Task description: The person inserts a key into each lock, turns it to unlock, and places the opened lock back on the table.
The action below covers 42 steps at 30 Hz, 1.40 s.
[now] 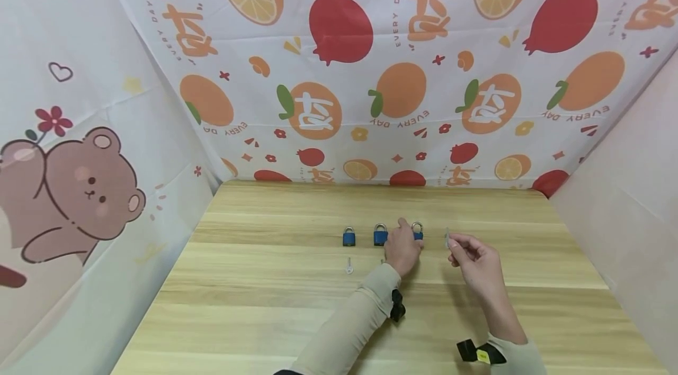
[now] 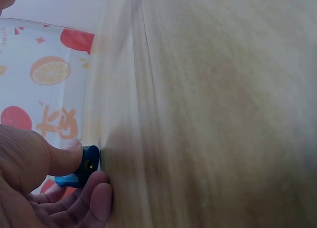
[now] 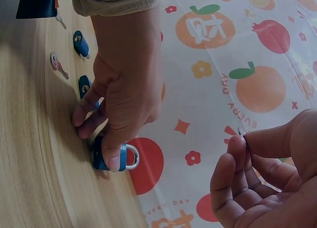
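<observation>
Three blue padlocks stand in a row on the wooden table: a left padlock (image 1: 349, 238), a middle padlock (image 1: 380, 236) and a right padlock (image 1: 418, 235). My left hand (image 1: 404, 250) grips the right padlock, thumb on one side and fingers on the other. Its keyhole shows in the left wrist view, on the lock's body (image 2: 88, 166). Up off the table, my right hand (image 1: 481, 263) pinches a small silvery key (image 1: 447, 238) between thumb and index finger. The right wrist view shows only a sliver of that key (image 3: 241, 132).
One key (image 1: 349, 266) lies in front of the left padlock. A second key (image 3: 58, 65) lies near the middle padlock, mostly hidden by my left arm in the head view. A fruit-print cloth (image 1: 360, 92) hangs behind the table (image 1: 254, 281); pale cloths flank it.
</observation>
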### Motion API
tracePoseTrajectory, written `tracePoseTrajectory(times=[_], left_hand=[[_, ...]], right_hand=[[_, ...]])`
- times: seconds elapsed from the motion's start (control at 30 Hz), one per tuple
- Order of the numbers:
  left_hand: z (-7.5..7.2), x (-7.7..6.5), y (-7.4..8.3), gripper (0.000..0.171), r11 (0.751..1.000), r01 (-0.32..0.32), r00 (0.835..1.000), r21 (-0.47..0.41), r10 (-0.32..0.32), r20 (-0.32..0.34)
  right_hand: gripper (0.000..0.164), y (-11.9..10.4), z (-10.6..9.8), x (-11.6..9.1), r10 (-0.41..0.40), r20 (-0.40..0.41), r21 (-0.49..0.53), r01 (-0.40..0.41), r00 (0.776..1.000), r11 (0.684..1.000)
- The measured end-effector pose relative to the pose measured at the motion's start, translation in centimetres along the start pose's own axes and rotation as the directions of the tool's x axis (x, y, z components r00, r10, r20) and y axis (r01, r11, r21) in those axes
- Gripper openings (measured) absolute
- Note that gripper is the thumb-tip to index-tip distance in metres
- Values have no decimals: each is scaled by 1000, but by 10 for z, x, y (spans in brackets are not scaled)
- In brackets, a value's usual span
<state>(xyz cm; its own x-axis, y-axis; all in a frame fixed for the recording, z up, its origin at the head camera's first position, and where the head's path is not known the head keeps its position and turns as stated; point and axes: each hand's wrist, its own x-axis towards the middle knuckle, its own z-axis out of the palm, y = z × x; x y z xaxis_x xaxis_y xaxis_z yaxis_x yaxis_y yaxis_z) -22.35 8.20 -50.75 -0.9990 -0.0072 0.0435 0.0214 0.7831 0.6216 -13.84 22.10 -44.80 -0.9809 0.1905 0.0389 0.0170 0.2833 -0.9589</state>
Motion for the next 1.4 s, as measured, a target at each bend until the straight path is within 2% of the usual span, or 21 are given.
tracePoseTrajectory(times=[0.1, 0.33, 0.63, 0.9, 1.2, 1.4], left_hand=[[1, 0, -1, 49, 1000, -10, 1000, 6, 10, -20], [1, -2, -5, 36, 999, -37, 999, -34, 37, -17], [1, -4, -9, 31, 989, -131, 991, -63, 129, -33], [-1, -6, -11, 32, 979, -183, 982, -86, 180, -49], [-3, -8, -11, 27, 974, -184, 983, -135, 180, -40], [-7, -6, -8, 25, 972, -152, 988, -177, 144, -56]], right_hand=[[30, 0, 0, 1, 0, 2, 9, 0, 1000, 1000], [31, -1, 1, -1, 32, 8, 10, -32, 999, 999], [30, 1, 1, 0, 32, 11, 8, -32, 999, 999], [31, 0, 0, 2, 28, 22, -7, -28, 999, 1000], [30, -3, -1, 2, 33, 13, -9, -33, 999, 999], [30, -3, -2, 1, 20, 4, -3, -20, 1000, 1000]])
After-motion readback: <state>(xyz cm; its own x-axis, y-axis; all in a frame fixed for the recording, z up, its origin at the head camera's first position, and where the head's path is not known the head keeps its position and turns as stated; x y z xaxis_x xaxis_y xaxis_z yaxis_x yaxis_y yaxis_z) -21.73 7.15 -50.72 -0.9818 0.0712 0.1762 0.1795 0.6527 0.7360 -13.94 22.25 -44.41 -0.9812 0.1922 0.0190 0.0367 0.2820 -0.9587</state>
